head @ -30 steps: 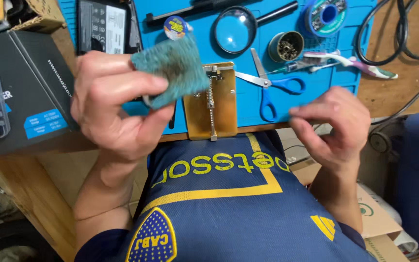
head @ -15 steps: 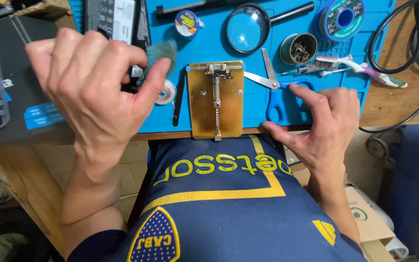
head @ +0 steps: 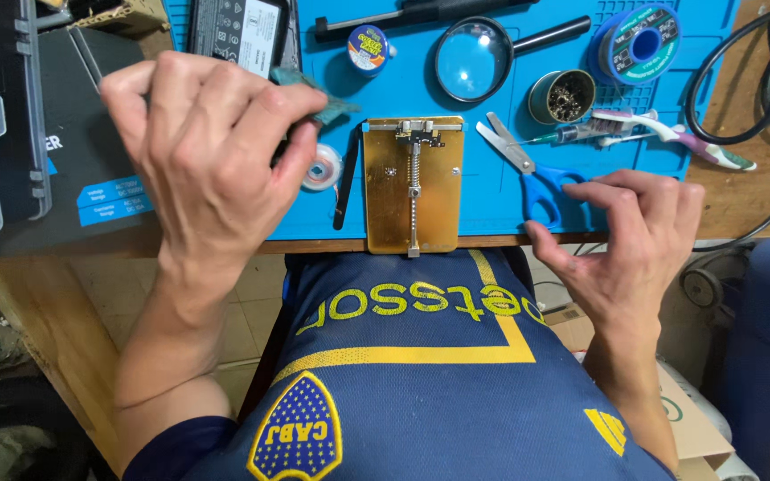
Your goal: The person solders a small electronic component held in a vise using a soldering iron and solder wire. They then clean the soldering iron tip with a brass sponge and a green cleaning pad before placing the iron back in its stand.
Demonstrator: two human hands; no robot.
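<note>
— What's the left hand (head: 202,165) got?
— A green cloth (head: 318,100), pinched in its fingers above the blue mat (head: 492,205), left of the brass holder (head: 413,183).
— And the right hand (head: 630,245)?
— Holding nothing, fingers curled loosely at the worktop (head: 741,200) edge, just by the scissors (head: 528,165).

Bright, even overhead light, soft shadows, slight glare on the magnifying glass (head: 473,60), mild wide-angle edge distortion.
</note>
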